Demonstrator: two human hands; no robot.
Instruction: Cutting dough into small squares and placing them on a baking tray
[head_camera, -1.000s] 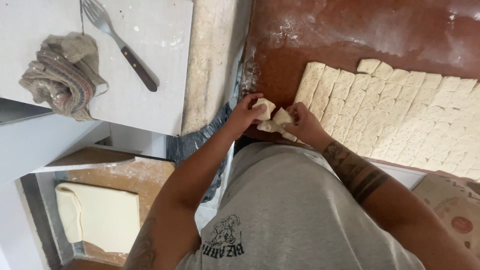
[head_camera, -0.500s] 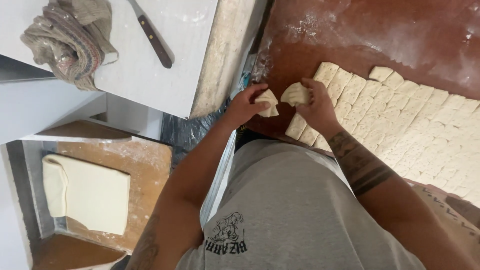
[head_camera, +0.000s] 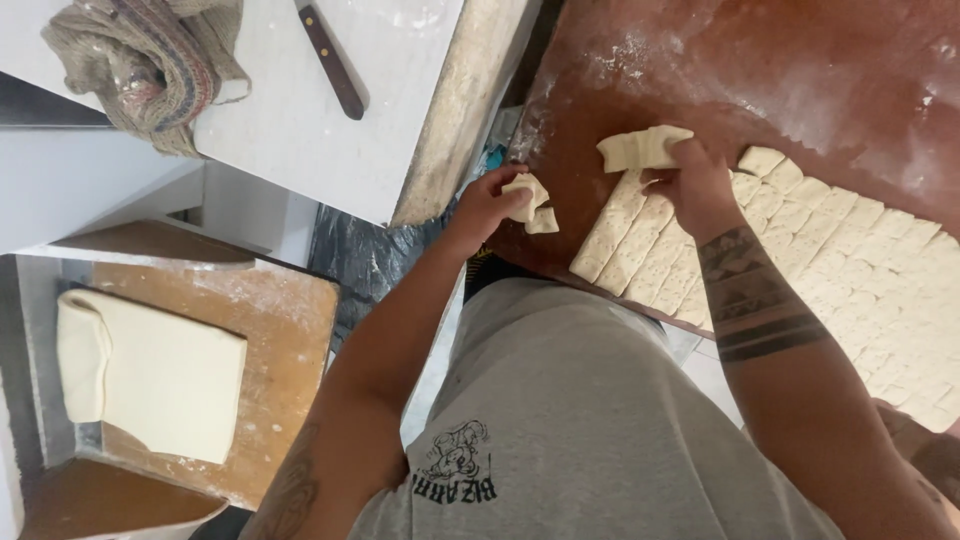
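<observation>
Two hands work: left hand (head_camera: 490, 205) pinches a small dough piece (head_camera: 527, 193), right hand (head_camera: 695, 185) grips a folded strip (head_camera: 640, 148); lift gently, no stretching.

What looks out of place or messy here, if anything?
Little stands out. Flour is dusted over the brown worktop, and a crumpled cloth lies on the white counter. The cut dough squares lie in even rows.

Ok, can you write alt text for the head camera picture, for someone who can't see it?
A person's left hand and right hand each hold a small piece of dough over a floured reddish-brown table covered with cut dough rectangles. To the left, a folded dough slab lies on a wooden board, beside a cloth and knife.
</observation>
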